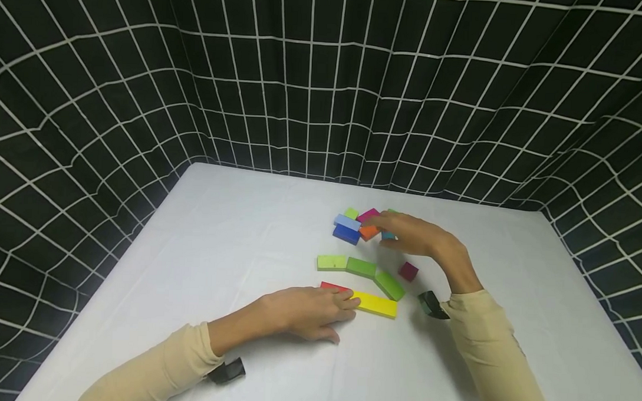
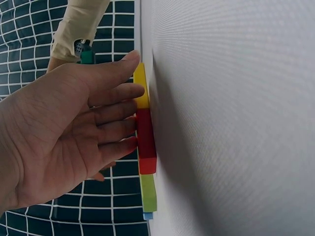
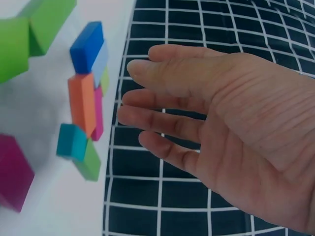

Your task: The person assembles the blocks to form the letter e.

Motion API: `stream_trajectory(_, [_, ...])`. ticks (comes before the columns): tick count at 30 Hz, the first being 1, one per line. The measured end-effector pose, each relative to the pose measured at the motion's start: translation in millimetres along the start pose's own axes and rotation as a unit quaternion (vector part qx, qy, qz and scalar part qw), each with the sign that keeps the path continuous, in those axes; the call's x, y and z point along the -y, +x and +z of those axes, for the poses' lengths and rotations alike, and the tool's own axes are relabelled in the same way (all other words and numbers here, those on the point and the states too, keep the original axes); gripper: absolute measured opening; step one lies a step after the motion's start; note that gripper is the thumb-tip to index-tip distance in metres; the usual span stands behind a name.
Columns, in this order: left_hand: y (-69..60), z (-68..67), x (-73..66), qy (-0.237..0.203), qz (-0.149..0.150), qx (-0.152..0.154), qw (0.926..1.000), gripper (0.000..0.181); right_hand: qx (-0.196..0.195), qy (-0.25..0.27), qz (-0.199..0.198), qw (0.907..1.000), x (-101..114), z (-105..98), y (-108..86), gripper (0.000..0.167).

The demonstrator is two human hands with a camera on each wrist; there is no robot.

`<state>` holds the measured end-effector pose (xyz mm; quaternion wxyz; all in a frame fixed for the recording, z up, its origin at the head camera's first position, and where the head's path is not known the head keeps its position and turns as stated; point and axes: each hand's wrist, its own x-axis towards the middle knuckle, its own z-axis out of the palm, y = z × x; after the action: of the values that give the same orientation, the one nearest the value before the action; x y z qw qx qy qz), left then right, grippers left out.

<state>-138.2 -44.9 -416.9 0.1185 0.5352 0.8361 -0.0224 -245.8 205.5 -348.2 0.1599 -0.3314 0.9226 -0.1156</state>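
Note:
My left hand (image 1: 310, 311) lies over a red block (image 1: 335, 286), its fingertips touching the top of the red block and the near end of a yellow block (image 1: 376, 304). In the left wrist view these two blocks stand end to end, red (image 2: 145, 140) beside yellow. My right hand (image 1: 415, 233) hovers above the far group with relaxed fingers and holds nothing. Beneath or near it are an orange block (image 3: 82, 105), a teal block (image 3: 72, 141), a magenta block (image 1: 369, 214), a dark blue block (image 1: 346, 234) and a light blue block (image 1: 348, 222).
Between the hands, a light green block (image 1: 332, 263) and two green blocks (image 1: 361, 267) form a bent row. A small maroon block (image 1: 408, 271) sits right of them. The white table (image 1: 235, 233) is bounded by black curtains (image 1: 303, 93) with white grid lines.

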Motion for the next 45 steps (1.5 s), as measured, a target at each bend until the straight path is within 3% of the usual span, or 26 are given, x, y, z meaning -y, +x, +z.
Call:
stream_trajectory(10, [-0.2,1.3,0.5,0.003,0.005,-0.004,1.0,0.053,-0.011,-0.026,0.031,0.9991,-18.0,10.3,-2.3,0.05])
stream_trajectory(18, [-0.3,-0.6,0.2,0.003,0.003,-0.003,1.0,0.055,0.0,-0.063,0.098,0.9932,-23.8,14.5,2.4,0.054])
stream_trajectory(20, [-0.6,-1.0,0.3,0.002,0.001,-0.002,1.0,0.055,0.002,-0.07,0.1,0.9925,-24.7,16.9,5.4,0.054])
stream_trajectory(27, [-1.1,-2.2,-0.3,-0.005,-0.002,0.001,1.0,0.05,-0.019,-0.09,0.074,0.993,-24.2,27.5,18.4,0.049])
stream_trajectory(34, [-1.5,-3.4,-0.6,-0.002,0.004,0.001,1.0,0.047,-0.013,-0.097,0.061,0.9933,-19.5,28.2,25.8,0.041])
stream_trajectory(45, [-0.7,0.6,1.9,0.016,0.017,-0.014,0.9996,0.042,-0.054,-0.132,0.013,0.9897,-26.2,34.6,43.8,0.049])
